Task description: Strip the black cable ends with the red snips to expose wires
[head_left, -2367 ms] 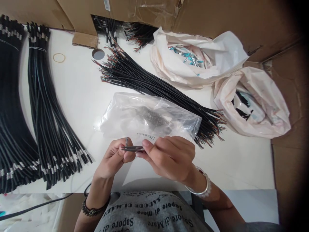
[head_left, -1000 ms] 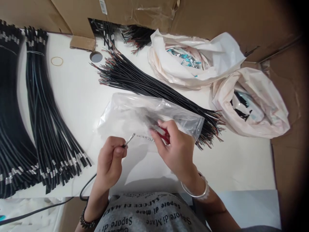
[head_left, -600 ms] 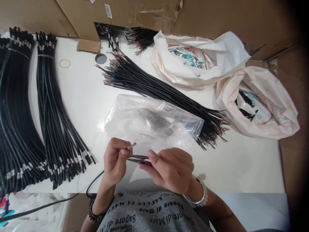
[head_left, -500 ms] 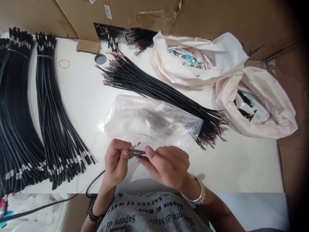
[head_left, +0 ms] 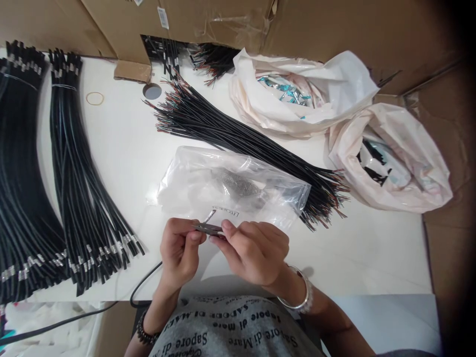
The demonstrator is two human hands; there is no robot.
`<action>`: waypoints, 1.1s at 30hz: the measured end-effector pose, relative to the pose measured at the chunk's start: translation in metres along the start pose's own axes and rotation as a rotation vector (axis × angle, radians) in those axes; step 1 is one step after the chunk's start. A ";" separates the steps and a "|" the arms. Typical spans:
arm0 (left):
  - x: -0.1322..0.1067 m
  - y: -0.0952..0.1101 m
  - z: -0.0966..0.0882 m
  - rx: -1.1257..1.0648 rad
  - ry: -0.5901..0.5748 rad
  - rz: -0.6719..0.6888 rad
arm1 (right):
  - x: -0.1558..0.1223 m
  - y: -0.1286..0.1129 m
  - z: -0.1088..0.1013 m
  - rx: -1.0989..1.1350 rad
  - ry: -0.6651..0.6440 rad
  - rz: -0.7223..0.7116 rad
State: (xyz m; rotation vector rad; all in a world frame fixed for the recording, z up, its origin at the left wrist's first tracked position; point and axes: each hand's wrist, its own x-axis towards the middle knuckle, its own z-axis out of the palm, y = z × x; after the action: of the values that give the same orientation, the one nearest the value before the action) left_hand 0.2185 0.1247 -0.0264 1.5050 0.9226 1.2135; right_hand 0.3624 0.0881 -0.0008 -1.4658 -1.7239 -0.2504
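In front of my body, my left hand [head_left: 182, 250] pinches a small piece with a thin silvery end [head_left: 210, 216] that sticks up past the fingertips; most of it is hidden. My right hand [head_left: 255, 250] is closed round grey metal pliers [head_left: 208, 228], whose narrow jaws reach to the left fingertips and cross below the silvery end. The handles are hidden in the palm. Just beyond both hands lies a clear plastic bag [head_left: 186, 173] with a heap of small grey metal pieces [head_left: 236, 183] inside.
A bundle of black cables [head_left: 238, 131] with bare coloured wire ends lies behind the bag. Tied black cable bundles [head_left: 74, 163] cover the left side. Two white bags [head_left: 345, 74] [head_left: 420, 163] stand at the right, before cardboard [head_left: 334, 25]. A rubber band [head_left: 94, 98] lies near a table hole [head_left: 152, 91].
The silvery end now points more steeply upward, and the pliers have shifted slightly upward at the left fingertips. The whole view has slid a little; both hands keep their grip.
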 end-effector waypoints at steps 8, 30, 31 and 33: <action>-0.001 -0.005 0.003 0.037 -0.003 -0.050 | 0.004 -0.001 -0.002 0.139 -0.084 0.143; 0.015 0.006 0.009 0.459 -0.011 -0.279 | 0.015 0.009 0.013 0.293 -0.216 0.690; 0.015 0.006 0.007 0.415 -0.030 -0.290 | 0.014 0.008 0.013 0.243 -0.168 0.660; 0.016 0.006 0.004 0.319 -0.078 -0.301 | 0.012 0.011 0.011 0.124 -0.129 0.613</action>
State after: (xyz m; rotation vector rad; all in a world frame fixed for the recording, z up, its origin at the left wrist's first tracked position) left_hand 0.2260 0.1376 -0.0162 1.5766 1.2832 0.8123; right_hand 0.3674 0.1067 -0.0026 -1.8623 -1.2757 0.2767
